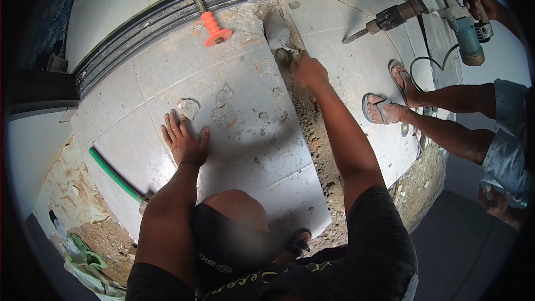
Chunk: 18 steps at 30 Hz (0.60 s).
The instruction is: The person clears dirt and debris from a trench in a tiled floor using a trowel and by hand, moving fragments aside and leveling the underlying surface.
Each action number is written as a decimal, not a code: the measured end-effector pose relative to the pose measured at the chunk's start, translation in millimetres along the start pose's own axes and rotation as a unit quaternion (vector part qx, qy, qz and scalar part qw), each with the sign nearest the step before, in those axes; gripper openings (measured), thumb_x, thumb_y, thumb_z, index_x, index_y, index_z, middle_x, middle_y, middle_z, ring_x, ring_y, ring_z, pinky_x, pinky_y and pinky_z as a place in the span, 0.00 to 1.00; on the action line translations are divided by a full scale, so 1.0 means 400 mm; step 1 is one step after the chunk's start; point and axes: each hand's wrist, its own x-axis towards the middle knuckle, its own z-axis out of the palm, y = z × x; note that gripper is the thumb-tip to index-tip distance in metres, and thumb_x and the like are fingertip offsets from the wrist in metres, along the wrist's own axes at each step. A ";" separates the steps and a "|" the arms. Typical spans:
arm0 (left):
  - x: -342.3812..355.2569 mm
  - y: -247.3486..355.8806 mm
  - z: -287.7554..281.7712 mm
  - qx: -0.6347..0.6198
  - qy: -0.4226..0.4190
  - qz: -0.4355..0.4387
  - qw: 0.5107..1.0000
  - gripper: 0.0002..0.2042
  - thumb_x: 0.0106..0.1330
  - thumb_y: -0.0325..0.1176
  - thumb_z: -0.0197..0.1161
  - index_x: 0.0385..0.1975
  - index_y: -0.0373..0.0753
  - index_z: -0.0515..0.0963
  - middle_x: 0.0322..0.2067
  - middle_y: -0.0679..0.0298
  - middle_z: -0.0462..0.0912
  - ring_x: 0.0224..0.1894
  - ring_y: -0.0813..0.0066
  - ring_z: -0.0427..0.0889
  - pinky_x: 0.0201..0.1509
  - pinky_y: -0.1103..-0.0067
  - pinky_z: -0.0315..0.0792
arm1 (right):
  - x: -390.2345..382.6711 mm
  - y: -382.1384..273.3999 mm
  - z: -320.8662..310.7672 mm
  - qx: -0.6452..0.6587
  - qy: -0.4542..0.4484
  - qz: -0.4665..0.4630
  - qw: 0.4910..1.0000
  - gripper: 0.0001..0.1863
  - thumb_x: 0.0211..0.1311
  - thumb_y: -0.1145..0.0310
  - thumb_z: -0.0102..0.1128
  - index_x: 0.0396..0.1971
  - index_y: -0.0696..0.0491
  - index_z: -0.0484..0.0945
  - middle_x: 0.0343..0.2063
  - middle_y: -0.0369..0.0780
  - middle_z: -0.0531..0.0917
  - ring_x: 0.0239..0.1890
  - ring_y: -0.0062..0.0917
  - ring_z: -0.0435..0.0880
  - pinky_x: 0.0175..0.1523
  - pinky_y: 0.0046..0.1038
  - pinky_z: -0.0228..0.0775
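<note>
My left hand [183,142] lies spread on the pale floor tiles [150,122], just below a small chunk of broken mortar [189,108]. My right hand [308,70] grips the handle of a metal trowel [277,28], whose blade is down in the upper end of a narrow channel of grit and rubble [317,150] cut between the tiles. More loose flakes of mortar [224,112] lie on the tiles between my hands.
A chisel with an orange guard [212,25] lies by the sliding-door track [139,30]. A green-handled tool [114,173] is at left. At right a person in flip-flops [379,108] holds a demolition hammer [440,22] with a cord. Broken floor edge [83,200] lies lower left.
</note>
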 end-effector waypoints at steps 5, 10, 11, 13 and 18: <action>-0.001 -0.018 0.019 0.016 0.026 0.007 1.000 0.40 0.68 0.59 0.56 0.68 0.29 0.60 0.76 0.50 0.47 0.80 0.55 0.37 0.81 0.57 0.30 | 0.021 -0.030 -0.120 0.194 -0.281 0.164 0.925 0.18 0.67 0.54 0.57 0.33 0.57 0.72 0.22 0.39 0.73 0.23 0.29 0.75 0.30 0.41 0.70; -0.013 -0.033 0.024 0.018 0.049 0.004 0.999 0.39 0.68 0.58 0.55 0.67 0.29 0.61 0.75 0.50 0.49 0.80 0.55 0.39 0.81 0.57 0.30 | -0.239 0.078 -0.180 0.107 -0.354 0.184 0.911 0.19 0.69 0.56 0.55 0.28 0.57 0.70 0.20 0.38 0.69 0.19 0.28 0.67 0.24 0.39 0.62; -0.012 -0.033 0.023 0.019 0.060 0.009 0.998 0.39 0.68 0.57 0.56 0.67 0.29 0.60 0.75 0.50 0.49 0.79 0.55 0.40 0.80 0.57 0.32 | -0.296 0.112 -0.191 0.107 -0.374 0.178 0.904 0.19 0.69 0.57 0.55 0.28 0.58 0.70 0.19 0.39 0.69 0.19 0.28 0.68 0.22 0.39 0.61; -0.020 -0.025 0.031 0.015 0.066 0.012 0.998 0.38 0.68 0.56 0.56 0.67 0.30 0.60 0.75 0.50 0.49 0.79 0.55 0.41 0.80 0.57 0.33 | -0.412 0.179 -0.183 0.150 -0.368 0.250 0.883 0.20 0.67 0.55 0.56 0.31 0.61 0.72 0.22 0.41 0.72 0.21 0.28 0.71 0.28 0.36 0.67; -0.014 -0.009 0.026 0.006 0.054 0.017 0.998 0.40 0.68 0.59 0.56 0.67 0.29 0.61 0.75 0.49 0.49 0.80 0.54 0.39 0.80 0.56 0.31 | -0.632 0.397 -0.193 0.069 -0.497 0.282 0.817 0.19 0.62 0.62 0.63 0.40 0.61 0.69 0.20 0.42 0.75 0.19 0.29 0.77 0.22 0.37 0.72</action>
